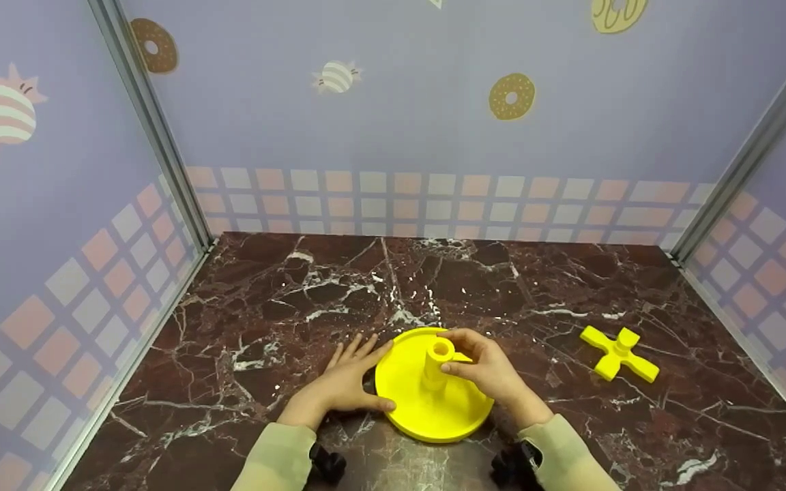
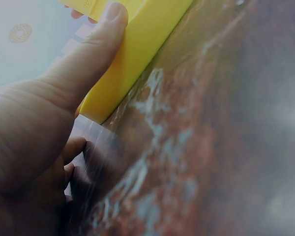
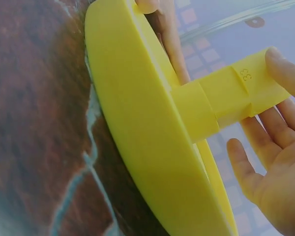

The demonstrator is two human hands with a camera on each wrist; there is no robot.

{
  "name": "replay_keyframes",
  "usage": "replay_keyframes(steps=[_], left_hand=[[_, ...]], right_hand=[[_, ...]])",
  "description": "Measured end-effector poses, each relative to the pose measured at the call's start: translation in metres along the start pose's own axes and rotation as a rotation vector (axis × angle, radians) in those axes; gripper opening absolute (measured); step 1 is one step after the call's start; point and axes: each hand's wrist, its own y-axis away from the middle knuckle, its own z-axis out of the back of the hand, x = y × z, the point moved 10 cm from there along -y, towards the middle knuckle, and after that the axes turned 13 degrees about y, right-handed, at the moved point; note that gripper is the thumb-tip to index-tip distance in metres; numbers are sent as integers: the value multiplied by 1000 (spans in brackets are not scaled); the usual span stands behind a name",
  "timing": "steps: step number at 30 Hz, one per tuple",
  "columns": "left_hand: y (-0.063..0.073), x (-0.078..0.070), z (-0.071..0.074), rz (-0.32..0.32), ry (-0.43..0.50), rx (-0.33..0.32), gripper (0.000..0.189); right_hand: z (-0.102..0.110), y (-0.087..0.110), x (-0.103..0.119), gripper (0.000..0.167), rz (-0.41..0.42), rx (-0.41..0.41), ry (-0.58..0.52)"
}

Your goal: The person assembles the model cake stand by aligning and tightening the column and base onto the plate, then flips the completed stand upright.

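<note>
A yellow round dish-like base (image 1: 403,409) with a raised rim lies on the dark marbled table. From its middle rises a yellow post (image 3: 194,110), with a yellow tube piece (image 1: 441,349) at the top end, hollow at its opening and marked with digits in the right wrist view. My right hand (image 1: 492,368) pinches this tube piece between thumb and fingers, and a small yellow tab shows between them. On the base's left side, my left hand (image 1: 338,385) holds the rim, thumb (image 2: 96,49) and forefinger spread along it; its other fingers reach over the table.
To the right lies a yellow cross-shaped piece (image 1: 619,353) with a short stub on its middle. Patterned purple panels (image 1: 366,123) with metal corner posts (image 1: 161,136) stand along the back and both sides of the table (image 1: 284,286).
</note>
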Motion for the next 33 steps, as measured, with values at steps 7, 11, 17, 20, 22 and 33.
replay_keyframes(steps=[7, 11, 17, 20, 22, 33], left_hand=[[0, 0, 0, 4, -7, -1, 113], [-1, 0, 1, 0, -13, -5, 113], [-1, 0, 1, 4, -11, -1, 113], [-1, 0, 1, 8, -7, 1, 112], [0, 0, 1, 12, 0, 4, 112], [1, 0, 0, 16, 8, 5, 113]], right_hand=[[2, -1, 0, 46, -16, -117, 28], [1, 0, 2, 52, 0, -131, 36], [1, 1, 5, 63, 53, -22, -48], [-1, 2, 7, 62, 73, 48, -93], [-2, 2, 8, 61, 79, 81, -107], [-2, 0, 5, 55, 44, 39, -28]])
